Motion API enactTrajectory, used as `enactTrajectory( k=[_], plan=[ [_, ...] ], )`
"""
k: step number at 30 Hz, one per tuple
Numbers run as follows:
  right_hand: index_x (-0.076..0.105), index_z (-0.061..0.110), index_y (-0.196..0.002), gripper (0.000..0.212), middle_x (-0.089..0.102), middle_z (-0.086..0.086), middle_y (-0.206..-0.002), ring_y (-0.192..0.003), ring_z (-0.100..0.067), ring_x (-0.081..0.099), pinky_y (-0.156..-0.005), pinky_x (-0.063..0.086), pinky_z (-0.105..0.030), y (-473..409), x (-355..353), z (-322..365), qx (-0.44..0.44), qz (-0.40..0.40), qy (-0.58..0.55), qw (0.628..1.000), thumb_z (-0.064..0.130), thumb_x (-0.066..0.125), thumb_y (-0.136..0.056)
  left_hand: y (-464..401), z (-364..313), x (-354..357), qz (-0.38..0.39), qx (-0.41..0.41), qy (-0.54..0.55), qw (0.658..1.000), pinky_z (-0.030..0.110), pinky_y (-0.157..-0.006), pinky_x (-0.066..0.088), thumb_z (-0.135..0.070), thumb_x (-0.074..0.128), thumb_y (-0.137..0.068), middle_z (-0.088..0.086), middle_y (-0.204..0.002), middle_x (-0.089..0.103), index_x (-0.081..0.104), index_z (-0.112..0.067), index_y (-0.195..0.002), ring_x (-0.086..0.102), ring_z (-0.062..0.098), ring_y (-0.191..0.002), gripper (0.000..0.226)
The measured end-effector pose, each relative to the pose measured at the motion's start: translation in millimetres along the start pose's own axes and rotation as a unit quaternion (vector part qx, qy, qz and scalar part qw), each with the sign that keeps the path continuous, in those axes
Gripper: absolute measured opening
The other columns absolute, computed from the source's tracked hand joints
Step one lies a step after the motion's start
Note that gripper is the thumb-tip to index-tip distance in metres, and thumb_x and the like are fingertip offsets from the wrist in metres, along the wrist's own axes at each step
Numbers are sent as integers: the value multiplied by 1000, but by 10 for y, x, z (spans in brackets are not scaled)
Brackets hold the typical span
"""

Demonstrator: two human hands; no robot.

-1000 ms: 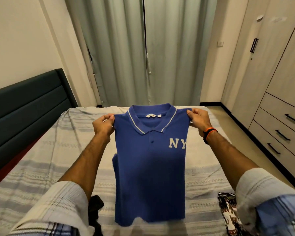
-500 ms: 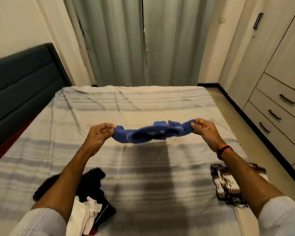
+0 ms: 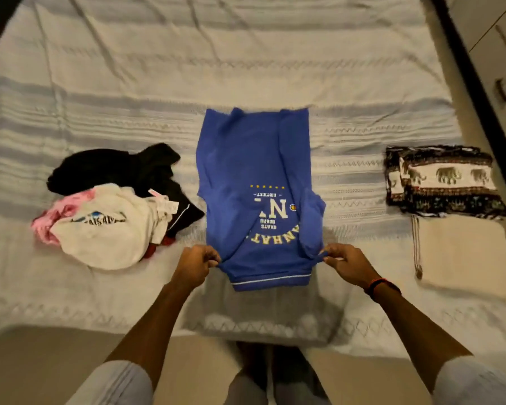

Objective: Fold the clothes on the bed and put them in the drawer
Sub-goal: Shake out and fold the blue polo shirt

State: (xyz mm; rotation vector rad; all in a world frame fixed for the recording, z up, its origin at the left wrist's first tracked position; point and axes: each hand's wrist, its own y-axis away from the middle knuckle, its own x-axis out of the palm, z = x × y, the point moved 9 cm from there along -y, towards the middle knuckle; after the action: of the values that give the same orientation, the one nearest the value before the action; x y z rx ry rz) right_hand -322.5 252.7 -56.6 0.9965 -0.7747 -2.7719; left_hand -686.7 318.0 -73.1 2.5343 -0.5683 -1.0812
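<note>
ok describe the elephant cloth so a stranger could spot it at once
On the striped bed, look right of the blue shirt, near the bed's right edge. The elephant cloth is folded, dark with a pale band of elephants, just beyond a plain cream cloth.

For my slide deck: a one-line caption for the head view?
Both hands, left and right, pinch the blue polo shirt flat on the bed.

Striped bed (image 3: 246, 54), blue shirt (image 3: 254, 159), crumpled clothes pile (image 3: 114, 206), folded elephant-print cloth (image 3: 441, 179)
</note>
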Motion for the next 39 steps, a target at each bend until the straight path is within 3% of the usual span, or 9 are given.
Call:
enactTrajectory(
  k=[4, 8, 12, 17, 25, 27, 31, 39],
  plan=[
    [72, 9, -95, 14, 69, 0, -92, -90, -15, 64, -88, 52, -34, 175, 257, -138, -4, 3, 39, 999, 0, 64, -89, 133, 187, 182, 2, 11, -49, 999, 30, -77, 56, 16, 61, -77, 5, -78, 72, 74, -7, -77, 68, 17, -74, 26],
    [71, 7, -102, 15, 71, -8, -102, -95, -22, 63, -87, 48, -29, 315, 536, -264, 10, 22, 91, 996, 1, 62, -91, 323, 351, 320, -1, 9, -77, 997, 38, -77, 57, 16, 61, -75, 7, -77, 72, 73, -6, -76, 68, 24, -75, 25],
    [70, 7, -104, 18, 71, -10, -106, -99, -28, 65, -87, 49, -32, 323, 684, -272, 10, 25, 125, 992, 1, 60, -91, 339, 364, 410, 11, -2, -108, 994, 35, -77, 56, 16, 58, -75, 7, -81, 72, 71, -11, -77, 66, 20, -76, 31],
    [67, 10, -105, 17, 71, -10, -105, -98, -28, 65, -87, 52, -35, 335, 795, -245, -3, 35, 176, 984, 4, 58, -92, 318, 334, 482, 22, -5, -153, 988, 19, -70, 43, 8, 61, -81, 0, -83, 68, 68, -17, -82, 58, 10, -73, 26],
    [65, 11, -109, 18, 70, -9, -110, -101, -26, 63, -91, 50, -35, 313, 820, -374, 2, 50, 190, 980, 7, 57, -94, 322, 460, 540, 38, -25, -167, 985, 28, -77, 52, 8, 59, -82, 5, -92, 70, 68, -15, -89, 63, 17, -82, 26],
    [63, 15, -115, 21, 68, -8, -115, -104, -26, 62, -94, 50, -36, 296, 914, -451, 7, 64, 215, 975, 11, 56, -96, 323, 507, 635, 59, -36, -202, 977, 30, -80, 51, 1, 57, -88, 9, -102, 68, 67, -15, -99, 64, 23, -91, 22],
    [54, 17, -130, 34, 64, -11, -123, -111, -30, 60, -96, 49, -39, 322, 1184, -683, 29, 134, 284, 949, 16, 51, -96, 406, 644, 920, 102, -39, -231, 967, 37, -97, 47, 2, 55, -88, 15, -125, 62, 60, -9, -125, 59, 33, -113, 40],
    [57, 18, -133, 41, 66, -10, -123, -112, -29, 61, -99, 49, -38, 321, 1142, -735, 27, 121, 224, 967, 13, 54, -92, 435, 561, 985, 59, -63, -290, 953, 39, -88, 49, -8, 59, -85, 13, -115, 66, 62, -9, -115, 61, 33, -102, 30]
  ],
)
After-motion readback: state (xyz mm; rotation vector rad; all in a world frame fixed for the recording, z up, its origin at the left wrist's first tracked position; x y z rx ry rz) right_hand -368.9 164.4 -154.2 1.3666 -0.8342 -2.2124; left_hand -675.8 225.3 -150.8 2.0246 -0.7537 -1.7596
